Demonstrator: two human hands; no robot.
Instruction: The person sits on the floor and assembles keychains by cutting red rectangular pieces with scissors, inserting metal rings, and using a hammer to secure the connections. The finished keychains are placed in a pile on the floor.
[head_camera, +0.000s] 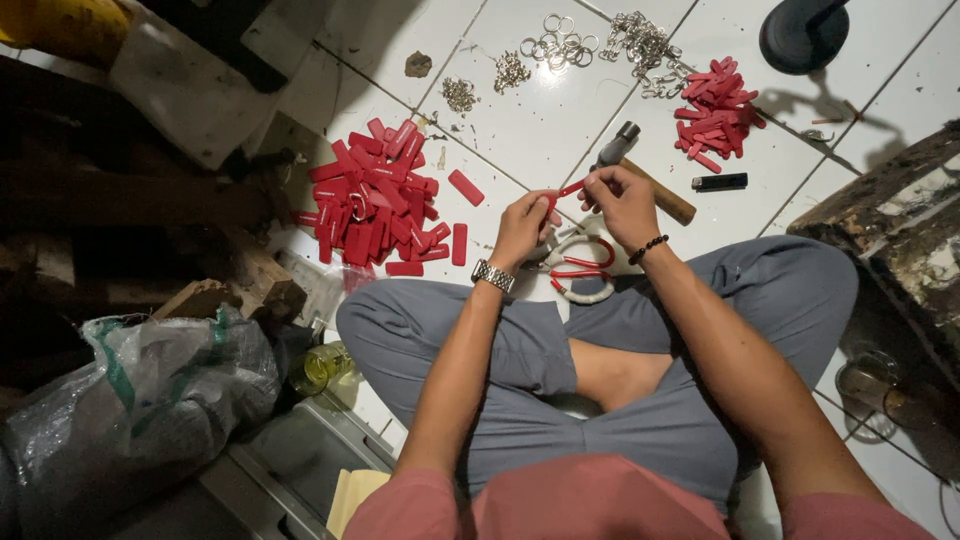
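I sit cross-legged on a white tiled floor. My left hand (524, 226), with a metal watch at the wrist, and my right hand (620, 203), with a dark bead bracelet, both pinch one small red strip (570, 189) held between them above the floor. Below my hands lie pliers with red and white handles (583, 270). A hammer (640, 172) lies just behind my right hand. To the left, a large heap of red strips (375, 200) covers the tiles.
A smaller pile of red strips (716, 112), a black lighter (720, 182), metal rings (558, 44), chains (642, 44) and small metal bits (460, 95) lie farther out. A dark round base (803, 35) stands top right. A plastic sack (140, 400) sits at left, wooden blocks nearby.
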